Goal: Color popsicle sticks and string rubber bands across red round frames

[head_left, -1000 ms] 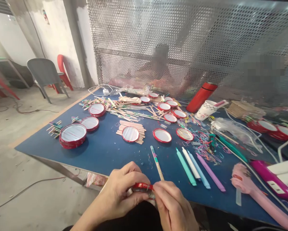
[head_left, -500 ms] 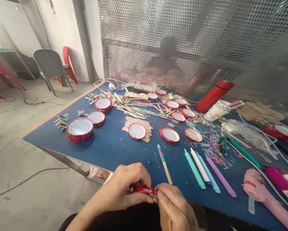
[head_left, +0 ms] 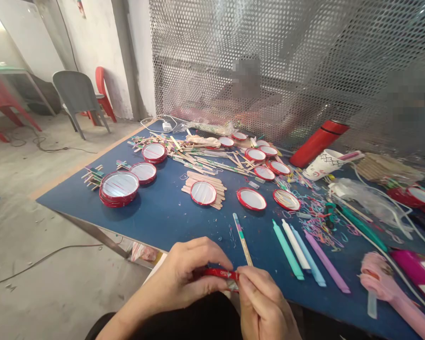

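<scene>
At the table's near edge a red jar lid (head_left: 217, 273), seen edge-on with white lettering on its rim, is held between my hands. My left hand (head_left: 189, 274) curls around its left side, thumb below and fingers above. The fingers of my right hand (head_left: 265, 300) are pinched at its right edge; whether they also hold something small is hidden. Just beyond lies a wooden craft stick (head_left: 242, 238) with coloured bands at its far end. Several red-rimmed lids lie farther back, among them one lid (head_left: 203, 193) resting on plain craft sticks (head_left: 215, 182).
Pastel markers (head_left: 288, 249) lie to the right, near a pink roll (head_left: 378, 278). Stacked lids (head_left: 118, 186) stand at the left. Tangled rubber bands (head_left: 316, 212), a paper cup (head_left: 322, 164) and a red flask (head_left: 318, 142) are at the right, before a perforated metal panel (head_left: 205, 56).
My hands and the lid have shifted slightly to the right, and the lid has turned a little between my fingers. The view has moved slightly; things on the table stay put.
</scene>
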Motion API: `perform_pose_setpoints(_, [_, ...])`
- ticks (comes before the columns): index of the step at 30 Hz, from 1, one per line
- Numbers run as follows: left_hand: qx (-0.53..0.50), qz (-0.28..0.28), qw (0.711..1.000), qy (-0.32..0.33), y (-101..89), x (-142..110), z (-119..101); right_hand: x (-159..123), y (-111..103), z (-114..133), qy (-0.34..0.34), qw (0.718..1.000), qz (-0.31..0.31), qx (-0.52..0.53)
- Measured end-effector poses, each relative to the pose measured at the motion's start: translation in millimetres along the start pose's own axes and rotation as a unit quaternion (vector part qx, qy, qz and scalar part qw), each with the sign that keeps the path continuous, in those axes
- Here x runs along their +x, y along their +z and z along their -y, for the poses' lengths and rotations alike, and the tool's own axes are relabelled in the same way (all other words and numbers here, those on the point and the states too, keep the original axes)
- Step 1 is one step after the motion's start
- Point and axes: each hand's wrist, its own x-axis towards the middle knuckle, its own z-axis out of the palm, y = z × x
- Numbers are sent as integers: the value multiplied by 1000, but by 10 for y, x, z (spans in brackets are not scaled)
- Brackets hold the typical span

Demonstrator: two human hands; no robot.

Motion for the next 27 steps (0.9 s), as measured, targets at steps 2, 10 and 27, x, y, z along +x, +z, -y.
perform_pose_setpoints(2, [4,-8,999,36,23,23,8,6,33,53,26,1000,-16,0])
perform_pose_setpoints(10, [78,-9,997,-17,49,22,-46,153,41,148,107,994,-22,18])
perform_pose_setpoints(27, [194,30,979,-63,154,25,-29,135,-55,63,171,980,16,97])
